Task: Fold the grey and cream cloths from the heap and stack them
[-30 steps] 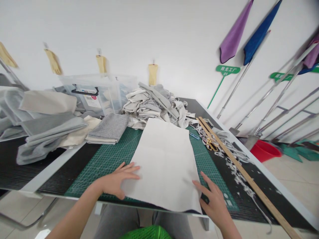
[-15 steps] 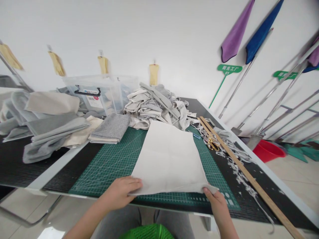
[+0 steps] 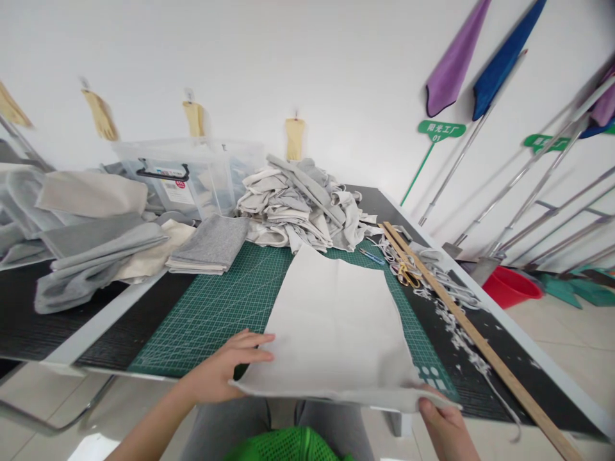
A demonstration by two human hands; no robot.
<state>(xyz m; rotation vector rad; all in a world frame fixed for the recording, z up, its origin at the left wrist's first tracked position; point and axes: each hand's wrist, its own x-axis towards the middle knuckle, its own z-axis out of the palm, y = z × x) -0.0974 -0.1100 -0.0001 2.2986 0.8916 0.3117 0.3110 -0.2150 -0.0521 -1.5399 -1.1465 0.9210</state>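
Note:
A pale grey-white piece of cloth [image 3: 336,326] lies over the green cutting mat [image 3: 225,288], its near edge at the table's front edge. At its near right corner, my right hand [image 3: 444,416] pinches a folded strip of the edge, thumb on top. By the near left corner, my left hand [image 3: 235,365] has its fingers stretched apart over the cloth; its thumb is partly hidden beside the corner. Beyond the cloth's far edge rises a heap of grey and cream fabric pieces [image 3: 293,205]. A blue-handled snipping tool [image 3: 372,257] rests on the mat near the far right corner.
Folded grey cloths [image 3: 209,243] and a larger fabric pile [image 3: 96,230] are at left, before a clear plastic box [image 3: 173,186]. Along the right run a wooden ruler [image 3: 473,333], gold-handled scissors [image 3: 408,275] and thread scraps [image 3: 456,333]. A red bucket [image 3: 512,286] stands on the floor.
The cloth has slid toward me and its near edge has spread wider. My right hand moved right and nearer with its corner; my left hand moved slightly left, its fingers now more spread.

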